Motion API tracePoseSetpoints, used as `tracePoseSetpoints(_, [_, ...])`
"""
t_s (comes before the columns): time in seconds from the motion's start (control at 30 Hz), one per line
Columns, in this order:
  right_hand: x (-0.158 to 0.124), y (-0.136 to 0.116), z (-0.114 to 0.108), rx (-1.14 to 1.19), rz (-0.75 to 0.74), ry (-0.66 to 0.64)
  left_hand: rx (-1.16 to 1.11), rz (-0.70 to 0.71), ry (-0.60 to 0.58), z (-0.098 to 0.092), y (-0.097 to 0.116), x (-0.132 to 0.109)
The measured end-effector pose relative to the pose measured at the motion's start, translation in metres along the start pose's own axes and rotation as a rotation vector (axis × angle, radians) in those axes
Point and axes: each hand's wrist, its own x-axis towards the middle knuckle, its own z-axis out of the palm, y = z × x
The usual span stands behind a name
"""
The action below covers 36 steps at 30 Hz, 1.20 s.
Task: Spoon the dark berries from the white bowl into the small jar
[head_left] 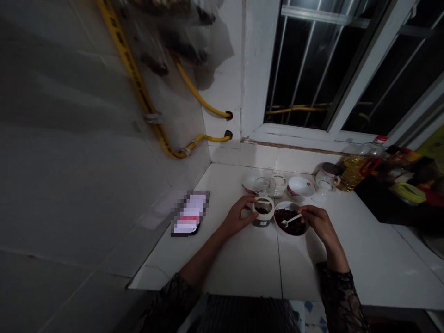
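My left hand (pixel 242 213) grips a small round jar (pixel 262 221) with a pale rim, its thumb and fingers around the left side. Dark contents show inside the jar's mouth. Just to the right stands a bowl (pixel 276 221) with a pinkish rim, filled with a dark, crumbly food. My right hand (pixel 318 221) pinches the handle of a small white spoon (pixel 291 219). The spoon's head is over the dark food in the bowl; whether it carries anything is too small to tell.
Behind are a white bowl (pixel 301 186), a lidded jar (pixel 278 186) and a glass jar (pixel 326 175). An oil bottle (pixel 352 171) and a black box (pixel 373 196) stand right. A phone (pixel 190 215) lies left. Yellow pipes (pixel 166 143) run along the wall.
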Motion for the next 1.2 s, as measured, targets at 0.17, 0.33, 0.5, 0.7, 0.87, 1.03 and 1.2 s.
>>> tracePoseSetpoints(0.17, [0.003, 0.002, -0.008, 0.118, 0.113, 0.017, 0.007, -0.003, 0.000, 0.001, 0.000, 0.000])
tracePoseSetpoints(0.33, [0.005, 0.003, -0.008, 0.150, 0.169, 0.053, 0.003, 0.004, 0.007, 0.001, 0.000, 0.001])
tracePoseSetpoints(0.5, [0.007, 0.003, -0.007, 0.149, 0.156, 0.066, -0.001, 0.001, 0.003, 0.002, 0.000, 0.001])
tracePoseSetpoints(0.7, [0.004, -0.002, -0.006, 0.219, 0.139, 0.115, 0.013, 0.019, 0.013, 0.002, -0.004, 0.001])
tracePoseSetpoints(0.87, [-0.002, -0.010, 0.011, 0.244, -0.015, 0.197, 0.002, 0.016, 0.002, 0.001, -0.003, 0.001])
tracePoseSetpoints(1.03, [-0.016, -0.016, 0.044, -0.117, -0.443, 0.197, -0.006, 0.006, -0.001, 0.001, -0.002, 0.000])
tracePoseSetpoints(1.2, [-0.021, -0.014, 0.050, -0.375, -0.729, 0.043, -0.010, 0.018, -0.001, 0.001, -0.002, 0.000])
